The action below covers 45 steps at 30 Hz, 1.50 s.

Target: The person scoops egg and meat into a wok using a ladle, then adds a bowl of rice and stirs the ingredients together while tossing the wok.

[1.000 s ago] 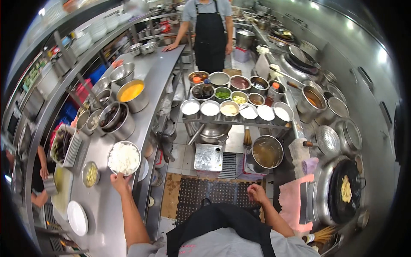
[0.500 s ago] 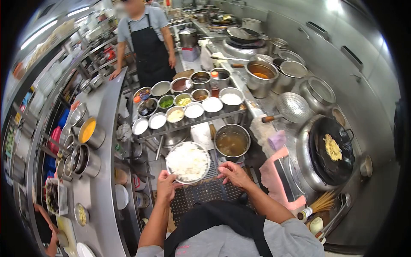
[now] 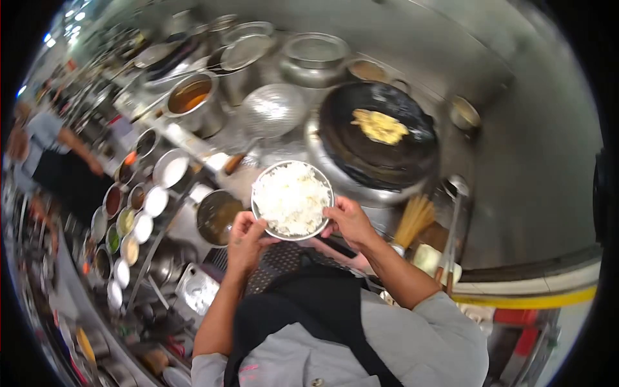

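Between my hands is a round metal bowl (image 3: 257,215) full of white cooked rice (image 3: 293,197). My left hand (image 3: 245,243) grips its lower left rim, thumb on top. On the right side, my right hand (image 3: 350,223) holds the rim with the thumb over the edge and the fingers partly hidden beneath. Beyond the bowl, a black wok (image 3: 335,143) sits on a round steel burner, with yellow cooked egg (image 3: 380,127) lying in it. A perforated metal ladle (image 3: 273,109) with a wooden handle lies to the left of the wok.
A pot of brown liquid (image 3: 191,98) stands at the back left. Left of me are a pot of cloudy broth (image 3: 217,219) and several seasoning containers (image 3: 155,201). A bamboo brush (image 3: 414,222) and long-handled ladles (image 3: 457,216) are at right. A person in a black apron (image 3: 71,182) stands far left.
My view has swung right, toward the wok. The rice bowl has come along and is now over the stove's front edge. My right hand, earlier off the rim, has closed on it.
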### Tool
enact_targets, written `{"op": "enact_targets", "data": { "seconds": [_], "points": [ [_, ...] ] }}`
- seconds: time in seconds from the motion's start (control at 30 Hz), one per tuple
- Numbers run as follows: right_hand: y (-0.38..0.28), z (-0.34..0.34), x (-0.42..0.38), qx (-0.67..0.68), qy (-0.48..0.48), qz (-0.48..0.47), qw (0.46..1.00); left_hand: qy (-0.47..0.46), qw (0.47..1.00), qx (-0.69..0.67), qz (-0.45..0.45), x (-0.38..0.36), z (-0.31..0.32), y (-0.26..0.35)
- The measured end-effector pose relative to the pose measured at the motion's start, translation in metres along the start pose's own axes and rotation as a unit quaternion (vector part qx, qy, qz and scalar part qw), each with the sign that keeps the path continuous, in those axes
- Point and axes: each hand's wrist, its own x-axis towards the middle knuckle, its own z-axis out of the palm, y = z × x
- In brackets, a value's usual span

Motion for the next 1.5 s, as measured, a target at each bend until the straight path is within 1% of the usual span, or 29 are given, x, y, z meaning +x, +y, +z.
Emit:
{"op": "enact_targets", "data": {
  "seconds": [0.03, 0.07, 0.13, 0.2, 0.23, 0.27, 0.33, 0.37, 0.4, 0.43, 0.47, 0.5, 0.57, 0.63, 0.73, 0.77, 0.87, 0.9, 1.0, 1.03, 1.13, 1.23, 1.27, 1.3, 1.33, 1.43, 1.5],
  "points": [
    [-0.015, -0.019, -0.002, 0.02, 0.023, -0.011, 0.999, -0.042, 0.999, -0.008, 0.003, 0.01, 0.012, 0.0],
    [-0.026, -0.038, -0.002, 0.03, 0.033, -0.045, 0.998, -0.041, 0.999, 0.0, 0.014, 0.017, 0.026, 0.0],
    [-0.058, -0.073, 0.004, 0.022, 0.086, -0.075, 0.993, -0.051, 0.998, 0.033, 0.03, 0.019, 0.048, 0.012],
    [-0.092, -0.113, 0.016, -0.034, 0.139, -0.097, 0.985, -0.104, 0.991, 0.086, 0.005, 0.023, 0.037, 0.009],
    [-0.109, -0.13, 0.025, -0.063, 0.18, -0.107, 0.976, -0.127, 0.985, 0.113, -0.006, 0.025, 0.028, 0.006],
    [-0.127, -0.146, 0.037, -0.093, 0.219, -0.118, 0.964, -0.126, 0.984, 0.123, -0.02, 0.025, 0.019, 0.001],
    [-0.148, -0.194, 0.073, -0.186, 0.267, -0.181, 0.928, -0.123, 0.981, 0.145, -0.046, 0.025, -0.001, -0.01],
    [-0.165, -0.203, 0.083, -0.295, 0.303, -0.188, 0.887, -0.116, 0.982, 0.14, -0.052, 0.023, -0.01, -0.013],
    [-0.18, -0.211, 0.091, -0.4, 0.333, -0.192, 0.832, -0.096, 0.984, 0.14, -0.06, 0.02, -0.017, -0.015],
    [-0.187, -0.224, 0.106, -0.51, 0.352, -0.262, 0.74, -0.076, 0.985, 0.139, -0.069, 0.017, -0.023, -0.017],
    [-0.189, -0.238, 0.125, -0.606, 0.362, -0.326, 0.629, -0.055, 0.986, 0.138, -0.076, 0.014, -0.027, -0.018],
    [-0.184, -0.25, 0.144, -0.685, 0.362, -0.383, 0.502, -0.043, 0.987, 0.129, -0.083, 0.01, -0.03, -0.019],
    [-0.157, -0.269, 0.186, -0.685, 0.346, -0.252, 0.59, -0.018, 0.989, 0.11, -0.096, 0.004, -0.034, -0.018],
    [-0.139, -0.258, 0.19, -0.798, 0.268, -0.194, 0.503, -0.025, 0.99, 0.103, -0.097, -0.001, -0.035, -0.021],
    [-0.139, -0.255, 0.206, -0.759, 0.333, -0.175, 0.532, -0.052, 0.99, 0.09, -0.096, -0.007, -0.032, -0.019],
    [-0.139, -0.272, 0.212, -0.751, 0.346, -0.21, 0.522, -0.063, 0.989, 0.086, -0.1, -0.01, -0.031, -0.019],
    [-0.147, -0.299, 0.208, -0.687, 0.382, -0.254, 0.563, -0.083, 0.987, 0.087, -0.11, -0.016, -0.031, -0.016],
    [-0.153, -0.3, 0.205, -0.658, 0.413, -0.25, 0.578, -0.086, 0.986, 0.089, -0.113, -0.018, -0.032, -0.017],
    [-0.182, -0.292, 0.189, -0.642, 0.452, -0.269, 0.558, -0.079, 0.988, 0.082, -0.106, -0.024, -0.039, -0.017],
    [-0.193, -0.283, 0.176, -0.646, 0.441, -0.31, 0.541, -0.072, 0.988, 0.084, -0.105, -0.026, -0.043, -0.018],
    [-0.218, -0.244, 0.137, -0.64, 0.401, -0.325, 0.569, -0.058, 0.989, 0.091, -0.105, -0.027, -0.053, -0.021],
    [-0.197, -0.196, 0.101, -0.675, 0.283, -0.39, 0.559, -0.05, 0.987, 0.105, -0.107, -0.024, -0.052, -0.02],
    [-0.184, -0.186, 0.098, -0.67, 0.24, -0.388, 0.586, -0.046, 0.987, 0.108, -0.107, -0.022, -0.046, -0.018],
    [-0.175, -0.185, 0.104, -0.69, 0.233, -0.351, 0.588, -0.042, 0.987, 0.112, -0.107, -0.021, -0.042, -0.017],
    [-0.166, -0.189, 0.106, -0.709, 0.228, -0.311, 0.59, -0.056, 0.986, 0.111, -0.113, -0.021, -0.04, -0.017],
    [-0.178, -0.221, 0.125, -0.689, 0.312, -0.274, 0.595, -0.087, 0.983, 0.11, -0.116, -0.014, -0.032, -0.018],
    [-0.18, -0.237, 0.136, -0.689, 0.332, -0.273, 0.583, -0.098, 0.981, 0.115, -0.12, -0.014, -0.027, -0.017]
  ]
}}
